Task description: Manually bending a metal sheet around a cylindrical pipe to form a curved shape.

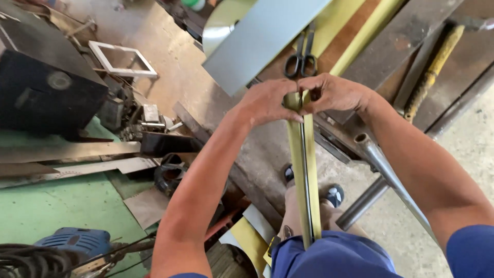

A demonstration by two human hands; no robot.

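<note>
Both hands, left hand (267, 103) and right hand (332, 92), fingers closed round the yellow metal strip's (307, 170) far end.

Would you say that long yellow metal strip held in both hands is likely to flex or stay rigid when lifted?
The yellow strip looks thin and long, so it probably flexes. Its lengthwise fold likely stiffens it somewhat. The left hand and right hand both grip one end, suggesting it is light but awkward.

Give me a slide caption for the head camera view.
Both hands, left and right, grip a long yellow metal strip below black scissors.
</note>
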